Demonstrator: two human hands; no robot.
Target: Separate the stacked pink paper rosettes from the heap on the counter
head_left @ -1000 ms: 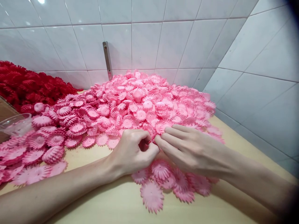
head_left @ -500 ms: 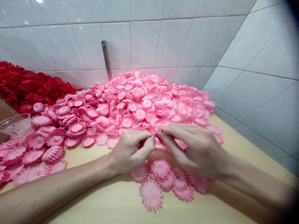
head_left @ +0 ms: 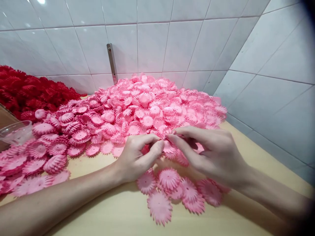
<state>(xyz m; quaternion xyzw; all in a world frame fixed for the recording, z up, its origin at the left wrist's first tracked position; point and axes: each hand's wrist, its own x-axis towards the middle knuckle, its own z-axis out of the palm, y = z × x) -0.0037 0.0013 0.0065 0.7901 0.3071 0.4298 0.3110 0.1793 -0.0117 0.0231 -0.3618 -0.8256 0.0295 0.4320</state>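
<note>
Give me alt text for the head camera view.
A person's left hand and right hand nearly meet before a heap of pink fringed discs on a pale table; whether they hold anything is unclear. Loose pink discs lie nearer the viewer, and a red heap sits back left.

Bare hands (head_left: 140, 159), slim wrists (head_left: 119, 173), bare slender forearms (head_left: 78, 195)

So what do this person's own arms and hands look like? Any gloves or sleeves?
No gloves: the left hand and right hand are bare, with slender fingers and no ring or watch visible. The left forearm shows no sleeve; the right forearm runs into dark shadow.
</note>
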